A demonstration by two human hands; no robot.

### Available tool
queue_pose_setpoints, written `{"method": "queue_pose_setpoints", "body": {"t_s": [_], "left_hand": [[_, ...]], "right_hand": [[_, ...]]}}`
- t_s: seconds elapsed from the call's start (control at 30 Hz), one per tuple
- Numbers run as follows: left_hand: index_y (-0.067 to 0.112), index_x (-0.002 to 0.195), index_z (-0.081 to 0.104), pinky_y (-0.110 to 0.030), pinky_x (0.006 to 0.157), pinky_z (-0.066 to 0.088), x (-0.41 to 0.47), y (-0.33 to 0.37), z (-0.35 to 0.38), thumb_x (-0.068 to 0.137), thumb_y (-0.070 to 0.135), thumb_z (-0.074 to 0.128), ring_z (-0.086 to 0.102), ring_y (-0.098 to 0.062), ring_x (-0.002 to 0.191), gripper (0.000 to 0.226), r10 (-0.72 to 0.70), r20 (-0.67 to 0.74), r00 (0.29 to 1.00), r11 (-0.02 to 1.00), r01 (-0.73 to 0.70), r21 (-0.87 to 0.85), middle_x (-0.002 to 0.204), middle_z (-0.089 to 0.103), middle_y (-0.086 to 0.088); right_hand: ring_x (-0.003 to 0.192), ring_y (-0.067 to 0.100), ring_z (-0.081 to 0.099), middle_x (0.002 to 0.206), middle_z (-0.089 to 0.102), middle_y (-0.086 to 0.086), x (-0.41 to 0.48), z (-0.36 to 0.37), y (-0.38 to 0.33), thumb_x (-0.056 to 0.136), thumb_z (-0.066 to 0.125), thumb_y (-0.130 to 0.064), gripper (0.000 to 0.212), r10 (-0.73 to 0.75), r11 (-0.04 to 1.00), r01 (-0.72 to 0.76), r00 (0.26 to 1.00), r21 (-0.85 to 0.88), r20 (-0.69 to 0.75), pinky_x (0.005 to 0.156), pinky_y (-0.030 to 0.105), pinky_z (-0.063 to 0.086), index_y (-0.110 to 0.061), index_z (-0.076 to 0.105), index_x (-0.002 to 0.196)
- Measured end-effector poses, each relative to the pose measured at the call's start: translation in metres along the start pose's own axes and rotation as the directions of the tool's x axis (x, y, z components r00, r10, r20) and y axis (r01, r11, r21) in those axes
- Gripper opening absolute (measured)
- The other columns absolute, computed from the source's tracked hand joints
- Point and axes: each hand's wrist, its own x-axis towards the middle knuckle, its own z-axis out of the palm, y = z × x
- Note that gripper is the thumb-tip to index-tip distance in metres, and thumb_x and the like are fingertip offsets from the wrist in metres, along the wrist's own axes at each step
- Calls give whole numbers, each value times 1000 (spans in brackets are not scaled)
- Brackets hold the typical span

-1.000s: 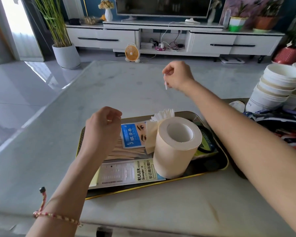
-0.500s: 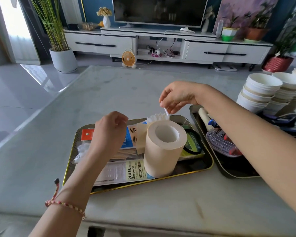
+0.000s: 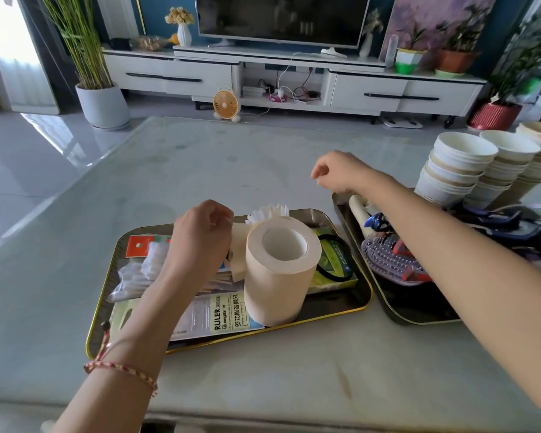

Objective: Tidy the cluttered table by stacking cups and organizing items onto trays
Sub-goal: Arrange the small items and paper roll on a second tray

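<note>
Now the cups (image 3: 459, 164) stand in tall stacks at the far right of the table (image 3: 200, 157), just behind the right tray (image 3: 400, 307), which holds a brush (image 3: 388, 260). The left tray (image 3: 334, 300) holds an upright paper roll (image 3: 278, 270), a ruler pack (image 3: 219, 314) and a swab bag (image 3: 132, 279). The left hand (image 3: 200, 235) hovers over this tray, fingers curled; I cannot tell if it pinches anything. The right hand (image 3: 338, 175) hangs near the right tray's far corner, fingers loosely bent, seemingly empty.

"RULER" on ruler package (image 3: 214, 315)
</note>
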Motion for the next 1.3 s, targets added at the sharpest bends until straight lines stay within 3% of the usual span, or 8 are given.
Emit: {"method": "queue_pose_setpoints", "body": {"t_s": [0.07,0.17,0.27,0.73,0.97,1.07,1.2,1.3], "left_hand": [[18,89,58,-6,39,36,2,1,2,84,-3,36,47,-2,53,31,13,-13,1000,1000,-13,-5,71,53,11],[18,88,58,-6,37,34,4,2,5,88,0,36,49,-4,41,28,20,-24,1000,1000,-20,-13,66,51,12],[19,89,58,-6,37,33,7,2,7,89,1,36,47,-4,46,28,22,-35,999,1000,-23,-14,66,51,12],[14,97,61,-1,40,34,7,2,7,88,0,38,47,0,55,29,53,-22,998,999,-53,5,71,49,17],[14,101,63,-14,42,36,6,0,2,92,6,39,48,-1,51,27,41,-19,999,999,-41,0,76,50,12],[12,104,63,-11,47,36,6,-1,-1,93,5,39,48,0,60,27,52,-22,998,999,-52,13,84,53,7],[13,104,63,-16,51,36,7,-4,-6,93,7,41,49,-5,64,25,40,-20,999,999,-39,19,95,58,1],[13,104,63,-18,54,38,9,-6,-9,93,8,43,53,-11,71,24,29,-28,999,999,-28,16,96,59,1]], "right_hand": [[96,34,58,100,64,15,6,10,16,92,47,-11,21,74,987,-75,997,-145,-13,84,35,48,0,64,95],[73,30,46,65,43,9,7,20,30,94,45,-27,39,152,966,-148,988,-210,-1,61,29,35,-8,42,60],[64,28,43,59,38,8,12,14,29,84,52,-24,37,161,967,-157,987,-199,6,51,25,28,-9,38,54],[53,19,44,66,46,7,0,6,26,75,64,-15,20,294,896,-261,955,-360,39,49,22,32,-7,48,65],[80,26,47,89,48,8,5,17,21,88,57,-9,7,226,855,-209,974,-475,-23,67,28,36,-8,51,91],[79,29,48,87,47,10,7,19,21,91,56,-14,10,160,856,-127,987,-500,24,69,29,38,-5,52,88],[64,28,40,60,40,9,11,16,22,92,53,-18,38,80,954,-68,996,-292,32,60,26,35,-11,41,56],[60,18,52,66,60,8,13,3,15,85,55,-6,14,53,989,-49,998,139,-22,59,26,44,-5,64,74]]}}
